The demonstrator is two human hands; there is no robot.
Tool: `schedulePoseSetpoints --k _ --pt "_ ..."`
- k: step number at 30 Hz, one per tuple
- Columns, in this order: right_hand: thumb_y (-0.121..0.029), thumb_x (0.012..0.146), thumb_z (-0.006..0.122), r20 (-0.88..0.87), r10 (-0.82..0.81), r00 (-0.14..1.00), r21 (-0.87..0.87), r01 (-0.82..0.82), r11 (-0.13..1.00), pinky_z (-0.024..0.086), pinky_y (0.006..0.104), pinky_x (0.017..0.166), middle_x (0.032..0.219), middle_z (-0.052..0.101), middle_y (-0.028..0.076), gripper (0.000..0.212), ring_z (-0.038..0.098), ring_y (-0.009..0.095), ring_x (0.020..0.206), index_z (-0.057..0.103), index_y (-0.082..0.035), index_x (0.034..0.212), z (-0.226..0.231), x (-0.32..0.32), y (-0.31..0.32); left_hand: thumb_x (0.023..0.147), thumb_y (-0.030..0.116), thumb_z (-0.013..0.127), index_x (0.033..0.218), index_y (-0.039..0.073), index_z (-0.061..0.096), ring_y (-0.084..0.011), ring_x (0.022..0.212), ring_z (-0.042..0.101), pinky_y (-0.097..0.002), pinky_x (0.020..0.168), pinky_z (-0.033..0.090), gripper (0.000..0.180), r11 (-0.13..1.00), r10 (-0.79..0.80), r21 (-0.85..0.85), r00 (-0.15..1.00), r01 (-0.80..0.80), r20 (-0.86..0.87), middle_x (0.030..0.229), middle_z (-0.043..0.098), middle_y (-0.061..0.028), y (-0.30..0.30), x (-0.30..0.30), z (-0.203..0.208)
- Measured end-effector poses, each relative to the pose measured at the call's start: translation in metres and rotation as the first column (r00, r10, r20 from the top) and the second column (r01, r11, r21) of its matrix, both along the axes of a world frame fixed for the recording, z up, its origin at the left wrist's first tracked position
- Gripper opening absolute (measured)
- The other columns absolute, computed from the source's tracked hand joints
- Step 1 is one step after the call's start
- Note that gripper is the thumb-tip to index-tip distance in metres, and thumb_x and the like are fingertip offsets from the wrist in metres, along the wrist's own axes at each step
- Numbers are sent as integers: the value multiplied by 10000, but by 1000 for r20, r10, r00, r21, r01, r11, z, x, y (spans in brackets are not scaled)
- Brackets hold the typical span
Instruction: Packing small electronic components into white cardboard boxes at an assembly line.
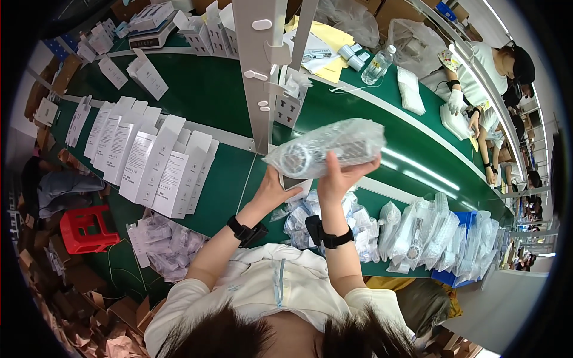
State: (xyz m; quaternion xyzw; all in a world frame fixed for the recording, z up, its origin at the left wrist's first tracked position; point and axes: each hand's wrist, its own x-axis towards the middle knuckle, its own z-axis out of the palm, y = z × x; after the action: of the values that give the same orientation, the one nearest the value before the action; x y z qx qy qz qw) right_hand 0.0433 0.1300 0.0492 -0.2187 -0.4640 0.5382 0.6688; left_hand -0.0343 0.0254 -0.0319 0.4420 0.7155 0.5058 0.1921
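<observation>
My right hand is closed around a bubble-wrapped device, fingers and thumb along its near side. Through the wrap, a round pale ring shows at the device's left end and a ribbed grey part at its right; its exact kind is not clear. Under the left end of the bundle, my left hand grips a small white carton, mostly hidden by the wrap and seen end-on. Both wrists wear black bands with small boxes on them. Just below my hands lies a heap of small clear-bagged parts.
Folded white cartons stand in rows at left, beside bagged parts. More wrapped devices lean by a blue bin at right. A metal post rises ahead. Co-workers sit along the far right; a red stool stands lower left.
</observation>
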Motion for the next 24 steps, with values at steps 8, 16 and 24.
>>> schedulePoseSetpoints --k 8,16,24 --pt "-25 640 712 472 80 878 368 -278 887 325 376 933 1177 377 142 648 385 269 1104 359 -138 1172 -43 14 21 553 217 826 1021 49 218 -340 1111 443 -394 895 384 786 975 -88 178 971 129 -220 1202 386 -225 0 -20 1" --pt "-175 675 699 792 -201 577 564 -565 602 387 432 873 1108 491 156 314 452 373 1038 602 -76 957 -29 55 14 595 113 783 1010 101 217 -361 1158 393 -387 930 365 702 888 -222 397 973 231 -71 1277 331 -209 -15 -32 -13" --pt "-133 675 677 987 74 -141 -149 -656 740 451 384 755 893 595 160 311 562 324 852 608 -30 961 -124 112 22 640 81 734 1031 72 381 -331 1143 411 -378 899 389 526 991 -72 103 987 88 -145 1273 350 -153 -45 -26 40"
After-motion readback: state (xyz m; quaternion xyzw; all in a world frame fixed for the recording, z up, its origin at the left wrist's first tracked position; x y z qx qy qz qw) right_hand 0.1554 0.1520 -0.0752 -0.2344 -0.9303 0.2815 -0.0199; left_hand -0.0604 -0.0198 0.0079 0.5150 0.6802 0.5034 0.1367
